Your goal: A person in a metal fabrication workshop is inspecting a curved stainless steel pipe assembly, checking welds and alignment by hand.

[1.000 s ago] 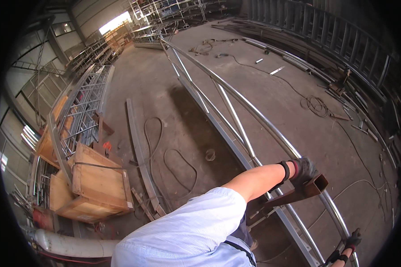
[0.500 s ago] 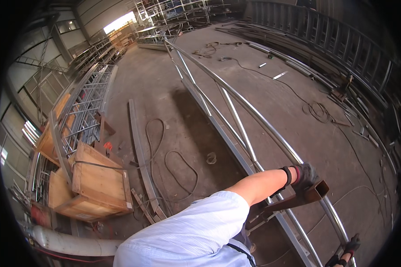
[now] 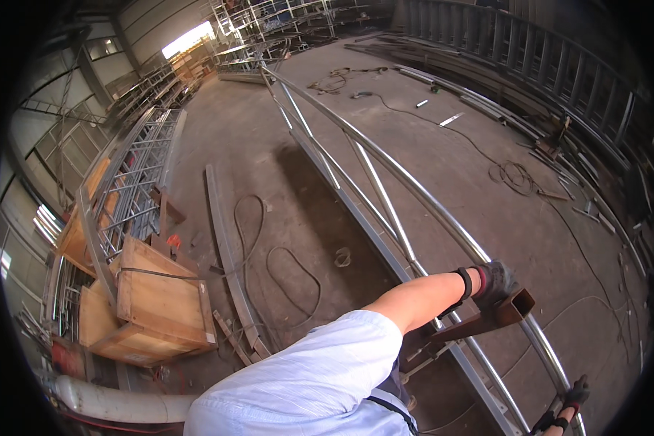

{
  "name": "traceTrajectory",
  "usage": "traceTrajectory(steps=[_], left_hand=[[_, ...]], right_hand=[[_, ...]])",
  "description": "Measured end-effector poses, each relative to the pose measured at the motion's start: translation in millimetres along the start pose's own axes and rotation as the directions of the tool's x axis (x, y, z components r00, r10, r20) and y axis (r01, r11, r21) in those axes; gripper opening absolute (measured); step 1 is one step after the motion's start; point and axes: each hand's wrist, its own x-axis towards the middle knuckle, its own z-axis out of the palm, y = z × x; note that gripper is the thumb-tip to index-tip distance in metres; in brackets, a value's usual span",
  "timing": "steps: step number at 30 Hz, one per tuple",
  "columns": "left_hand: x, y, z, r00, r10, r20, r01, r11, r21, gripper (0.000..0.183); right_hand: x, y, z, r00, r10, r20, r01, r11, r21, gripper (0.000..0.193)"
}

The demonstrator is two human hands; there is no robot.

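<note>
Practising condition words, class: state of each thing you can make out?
Metal truss: tubes shiny
Left hand: gloved, on the truss
Right hand: gloved, at the truss, grip unclear
Square tube: rusty, end open
Cable: loosely looped
Wooden crate: cannot tell whether shut
White cylinder: lying on its side

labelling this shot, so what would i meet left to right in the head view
Wooden crate, looped cable, short silver piece, flat silver strip, left gloved hand, right gloved hand.
</note>
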Motion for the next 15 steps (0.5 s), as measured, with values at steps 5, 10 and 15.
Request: traceTrajectory(steps=[5, 10, 15], left_hand=[[-3, -2, 5, 1.0, 0.01, -0.003, -0.01, 1.0, 0.017, 0.048], [-5, -2, 8, 1.0, 0.015, -0.022, -0.014, 1.0, 0.008, 0.049], [-10, -6, 19, 1.0, -0.025, -0.007, 0.025, 1.0, 0.019, 0.066]], right_hand=[[-11, -28, 0, 0.999, 0.007, 0.044, -0.003, 0.995, -0.095, 0.066], [-19, -35, -3, 1.0, 0.002, -0.001, -0.002, 0.995, -0.096, 0.066], [-28, -34, 13, 1.0, -0.001, -0.03, -0.002, 0.994, -0.109, 0.066]])
